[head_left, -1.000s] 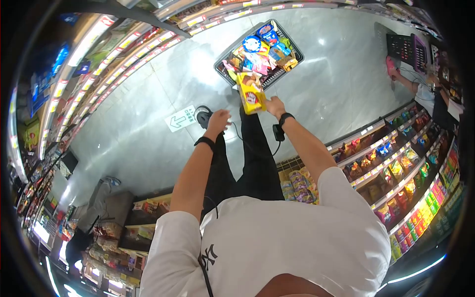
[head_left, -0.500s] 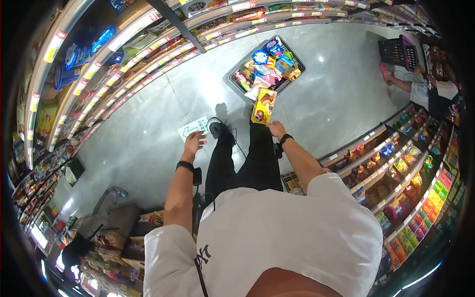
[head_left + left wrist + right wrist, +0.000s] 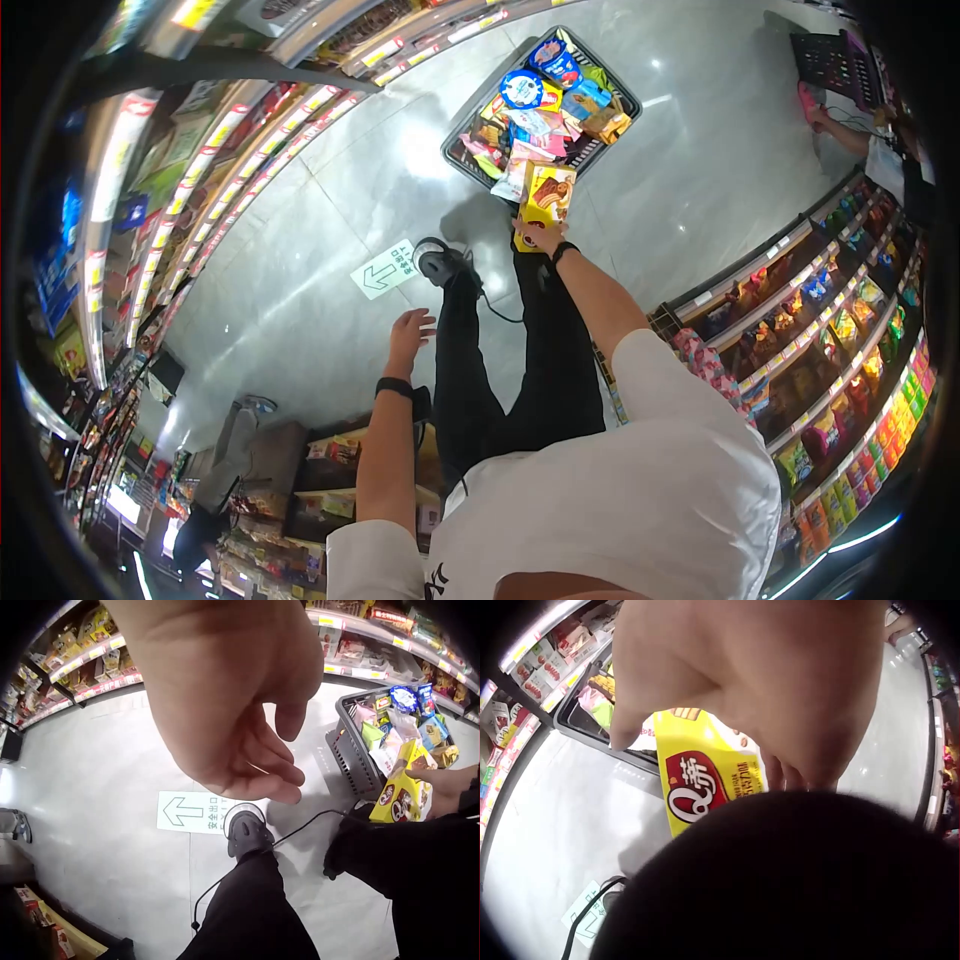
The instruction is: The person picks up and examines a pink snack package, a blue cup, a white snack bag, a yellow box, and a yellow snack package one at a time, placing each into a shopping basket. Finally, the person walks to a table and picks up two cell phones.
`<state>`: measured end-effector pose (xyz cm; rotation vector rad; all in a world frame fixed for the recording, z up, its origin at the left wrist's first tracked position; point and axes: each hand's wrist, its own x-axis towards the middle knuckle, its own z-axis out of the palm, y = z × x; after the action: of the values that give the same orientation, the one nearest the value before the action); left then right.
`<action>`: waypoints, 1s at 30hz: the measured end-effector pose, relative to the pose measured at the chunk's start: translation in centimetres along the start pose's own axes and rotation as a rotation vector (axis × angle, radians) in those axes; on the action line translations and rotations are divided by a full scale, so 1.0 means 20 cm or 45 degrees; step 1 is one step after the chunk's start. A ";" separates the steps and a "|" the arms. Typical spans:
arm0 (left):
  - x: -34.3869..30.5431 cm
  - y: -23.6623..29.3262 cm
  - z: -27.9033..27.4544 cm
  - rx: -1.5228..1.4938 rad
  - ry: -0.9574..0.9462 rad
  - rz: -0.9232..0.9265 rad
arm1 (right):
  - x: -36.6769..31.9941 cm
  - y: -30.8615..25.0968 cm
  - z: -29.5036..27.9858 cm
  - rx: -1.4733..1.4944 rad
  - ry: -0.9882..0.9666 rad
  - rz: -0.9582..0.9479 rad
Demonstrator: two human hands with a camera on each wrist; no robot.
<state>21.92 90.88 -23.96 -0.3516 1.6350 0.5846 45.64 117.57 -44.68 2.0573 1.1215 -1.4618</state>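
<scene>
In the head view my right hand [image 3: 543, 237] grips the near end of a yellow snack cake box [image 3: 549, 190]. The box's far end overlaps the near corner of a grey shopping basket [image 3: 349, 761], which stands on the floor full of colourful snack packets. Seen from the right wrist, the box [image 3: 705, 780] shows a red label with a white Q, and the hand's palm hides part of it. My left hand [image 3: 410, 335] hangs in the air beside the left leg, holding nothing, its fingers loosely bent in the left wrist view.
A floor sign [image 3: 382, 269] with an arrow lies by the left shoe [image 3: 440, 262]. Snack shelves [image 3: 215, 170] run along the far left, and more shelves [image 3: 800, 320] stand at the right. Another person with a dark basket [image 3: 835, 70] is at the upper right.
My right hand has moved farther over the near end of the box, which stays by the basket's corner. My left hand has drawn back toward my body. The head view has shifted.
</scene>
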 end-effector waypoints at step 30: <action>-1.32 1.49 0.69 0.628 -0.135 1.023 | -0.78 -0.40 -1.29 -0.042 0.397 -0.747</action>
<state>21.18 120.31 6.07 0.7210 1.7226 0.7382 52.93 134.17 -19.30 2.0795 1.9888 -1.3599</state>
